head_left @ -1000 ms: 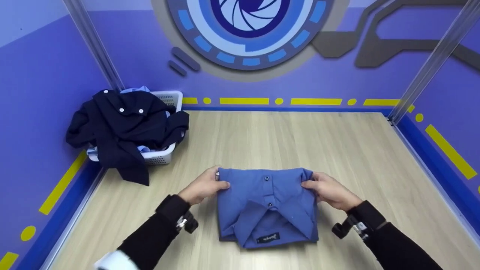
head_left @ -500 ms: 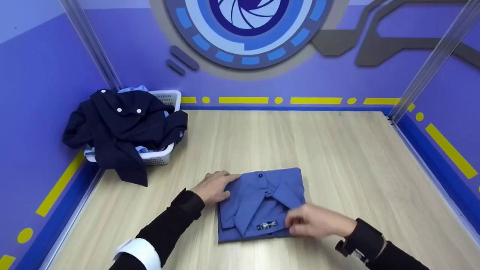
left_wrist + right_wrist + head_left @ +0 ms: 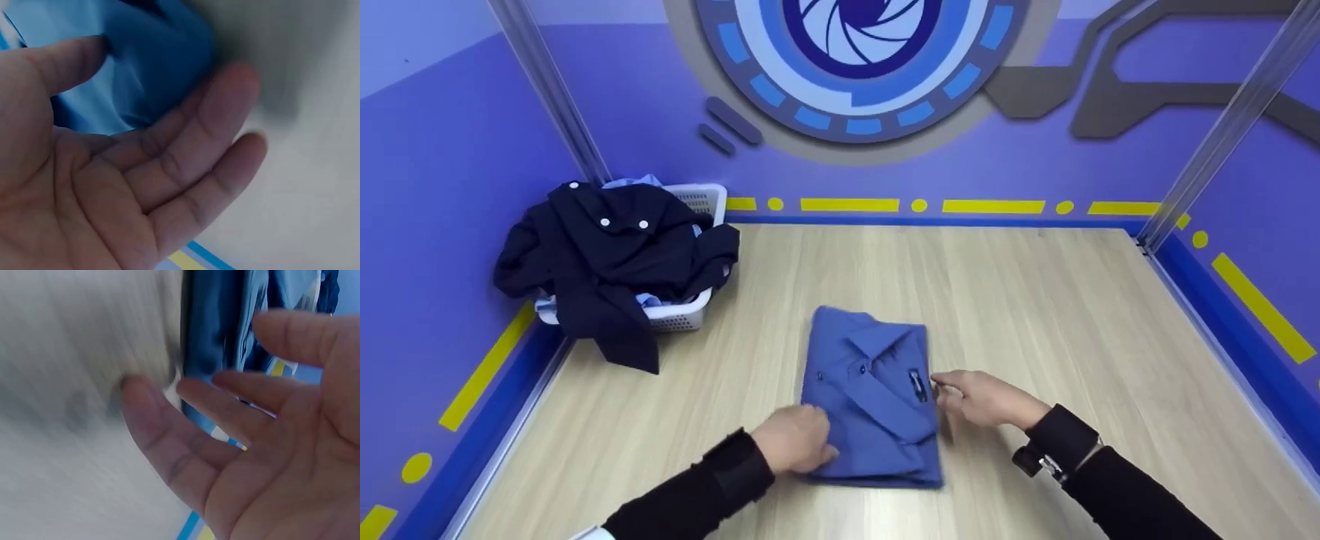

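A folded blue button shirt [image 3: 877, 420] lies on the table, its collar pointing right and its dark label [image 3: 917, 385] near the right edge. My left hand [image 3: 793, 439] is at the shirt's lower left edge. In the left wrist view its thumb [image 3: 79, 62] and loosely bent fingers [image 3: 197, 140] stand apart with blue cloth [image 3: 146, 62] behind them; whether the thumb touches is unclear. My right hand [image 3: 986, 397] is beside the right edge near the label. The right wrist view shows its fingers [image 3: 169, 444] spread, close to the shirt's layered edge [image 3: 211, 332].
At the back left, a white plastic basket [image 3: 679, 319] holds heaped garments. A dark navy one with white buttons [image 3: 615, 259] hangs over its rim onto the table [image 3: 1035, 300]. Purple panels [image 3: 840, 176] wall the back and both sides.
The folded shirt has turned about a quarter turn, so its collar moved from the near side to the right. My left hand came nearer; the right hand moved away from me along the shirt's edge.
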Demonstrator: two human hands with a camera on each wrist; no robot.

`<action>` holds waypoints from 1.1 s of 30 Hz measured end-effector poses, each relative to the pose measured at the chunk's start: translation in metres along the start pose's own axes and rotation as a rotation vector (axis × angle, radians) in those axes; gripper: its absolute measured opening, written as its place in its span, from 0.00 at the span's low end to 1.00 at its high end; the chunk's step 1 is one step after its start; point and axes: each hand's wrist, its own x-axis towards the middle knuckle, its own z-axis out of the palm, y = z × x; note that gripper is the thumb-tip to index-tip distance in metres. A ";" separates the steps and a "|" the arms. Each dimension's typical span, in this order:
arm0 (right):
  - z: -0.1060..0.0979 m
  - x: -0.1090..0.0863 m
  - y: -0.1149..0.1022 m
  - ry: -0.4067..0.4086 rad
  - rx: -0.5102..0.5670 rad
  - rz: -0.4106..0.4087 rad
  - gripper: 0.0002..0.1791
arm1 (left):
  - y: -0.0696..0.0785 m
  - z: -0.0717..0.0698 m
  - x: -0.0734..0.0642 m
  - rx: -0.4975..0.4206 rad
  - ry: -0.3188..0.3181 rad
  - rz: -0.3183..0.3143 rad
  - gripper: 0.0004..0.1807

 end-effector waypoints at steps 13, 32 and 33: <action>-0.004 0.011 0.000 0.073 -0.016 0.143 0.39 | 0.071 0.006 0.013 -0.045 -0.043 0.260 0.21; 0.003 -0.040 -0.011 0.094 -0.176 -0.176 0.13 | -0.046 0.000 0.061 -0.351 0.231 0.029 0.28; 0.005 -0.040 -0.009 0.060 -0.148 -0.190 0.12 | -0.046 0.002 0.061 -0.346 0.225 0.023 0.28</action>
